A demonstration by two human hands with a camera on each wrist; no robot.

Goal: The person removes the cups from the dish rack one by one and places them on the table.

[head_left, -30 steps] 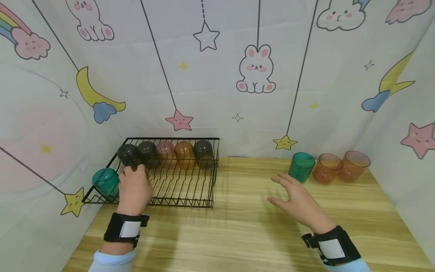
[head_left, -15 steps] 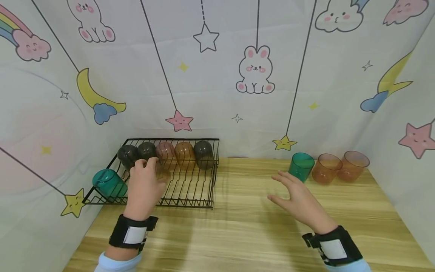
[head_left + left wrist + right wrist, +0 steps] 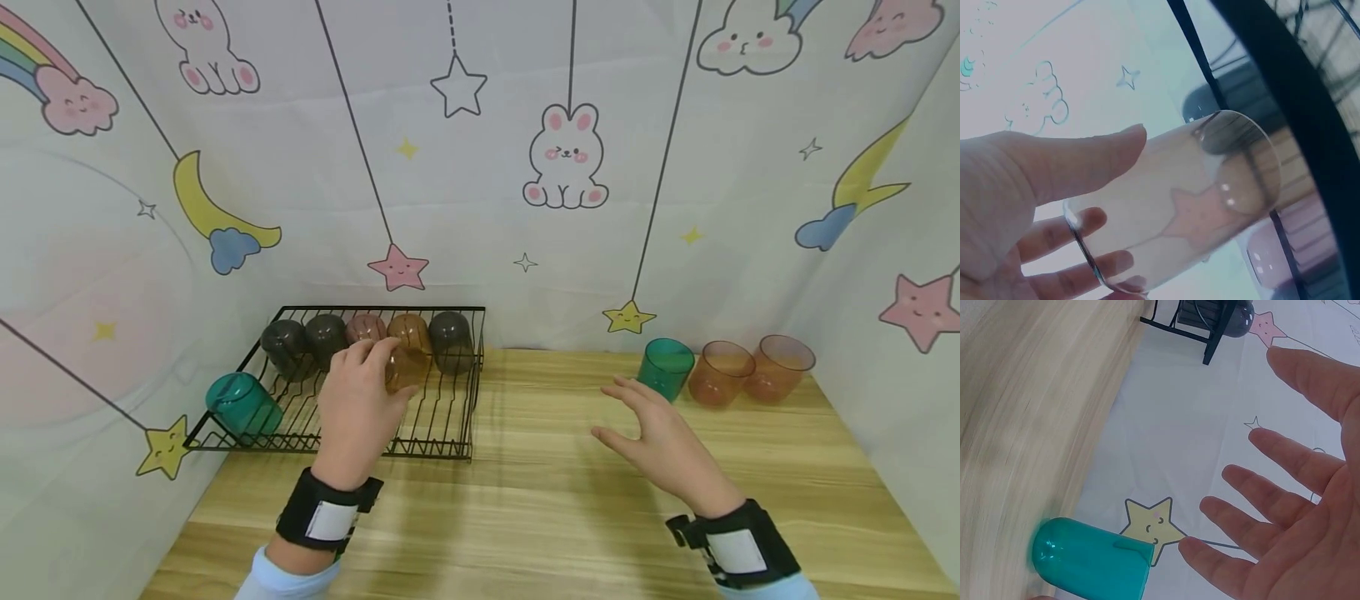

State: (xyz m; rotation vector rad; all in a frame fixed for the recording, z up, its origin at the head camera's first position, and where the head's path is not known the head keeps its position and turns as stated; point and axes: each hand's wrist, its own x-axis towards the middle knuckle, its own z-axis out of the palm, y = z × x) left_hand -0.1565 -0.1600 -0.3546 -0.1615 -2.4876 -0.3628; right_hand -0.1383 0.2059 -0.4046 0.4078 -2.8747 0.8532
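Note:
My left hand (image 3: 360,417) grips a see-through amber cup (image 3: 405,369) above the black wire rack (image 3: 435,455). In the left wrist view the thumb lies along one side of this cup (image 3: 1179,206), with fingers at its other side, partly seen through it. Behind it in the rack stands a back row of upturned cups: dark grey (image 3: 452,343), amber (image 3: 409,329), pink (image 3: 364,327) and two more dark grey. A teal cup (image 3: 242,406) leans at the rack's front left. My right hand (image 3: 663,442) hovers with fingers spread, holding nothing, close to another teal cup (image 3: 664,373).
Two orange cups (image 3: 722,375) stand mouth up beside the right teal cup on the wooden table (image 3: 540,508). A white printed cloth (image 3: 495,208) closes off the back and both sides. The rack's dark bars (image 3: 1297,100) cross close to the left wrist camera.
My left hand has moved right across the rack, carrying the amber cup away from beside the teal one. The right hand has stayed nearly still.

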